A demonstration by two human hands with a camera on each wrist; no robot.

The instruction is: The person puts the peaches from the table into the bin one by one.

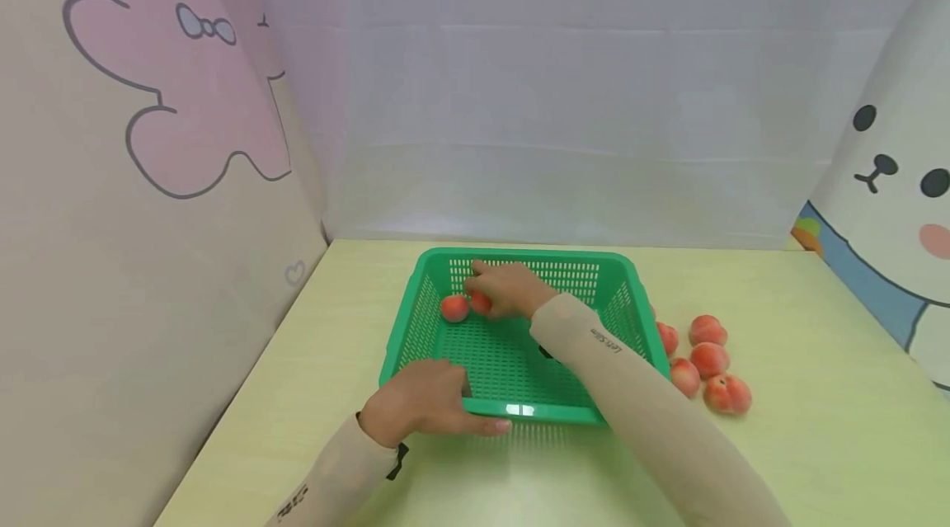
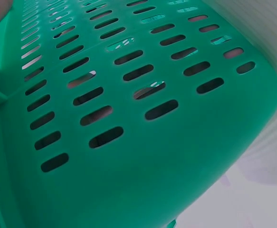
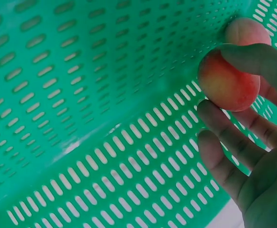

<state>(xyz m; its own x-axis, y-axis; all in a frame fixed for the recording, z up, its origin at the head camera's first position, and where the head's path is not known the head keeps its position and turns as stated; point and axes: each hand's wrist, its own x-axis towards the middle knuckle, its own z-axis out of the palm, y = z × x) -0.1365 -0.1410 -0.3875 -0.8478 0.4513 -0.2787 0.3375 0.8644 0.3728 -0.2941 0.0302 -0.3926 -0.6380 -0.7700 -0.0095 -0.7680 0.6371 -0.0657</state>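
Probably for steadiness, the left hand (image 1: 421, 400) grips the green basket (image 1: 549, 411) at its near-left corner, while the right hand (image 1: 510, 288) pinches one peach (image 1: 480, 303) near the far-left corner, just beside a second peach (image 1: 455, 308).

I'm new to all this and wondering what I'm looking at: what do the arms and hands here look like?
They're a person's. The left sleeve and right sleeve are beige, each with dark lettering; the right seems to read "Let's Slim". A black piece, perhaps a strap, shows at each wrist. The left hand and right hand are gloveless.
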